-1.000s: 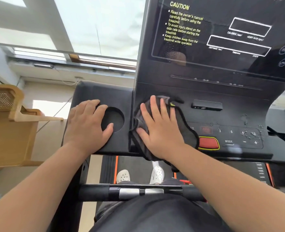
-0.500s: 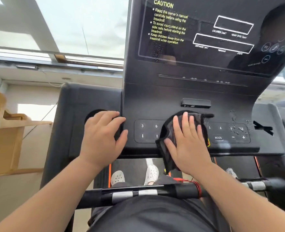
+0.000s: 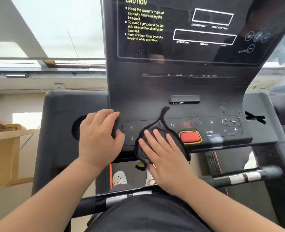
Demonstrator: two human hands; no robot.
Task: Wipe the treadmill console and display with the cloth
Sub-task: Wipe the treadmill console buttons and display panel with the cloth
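Observation:
The black treadmill console (image 3: 185, 91) fills the middle, with its dark display (image 3: 205, 30) above showing yellow caution text. My right hand (image 3: 165, 156) lies flat on a dark grey cloth (image 3: 157, 129), pressing it onto the left part of the button panel, just left of the red stop button (image 3: 190, 136). The cloth hangs over the console's front edge. My left hand (image 3: 98, 139) rests flat on the left wing of the console, partly covering the round cup holder (image 3: 77, 128). Water drops sit on the panel's right end (image 3: 230, 121).
A handlebar with silver pulse grips (image 3: 244, 177) crosses below the console. The treadmill belt and white shoes (image 3: 120, 177) show under it. A wooden piece of furniture (image 3: 2, 148) stands at the left, below a bright window (image 3: 46, 27).
My right hand slid the cloth right across the panel, then back left and toward the front edge, uncovering the red stop button. My left hand shifted right to the console's edge.

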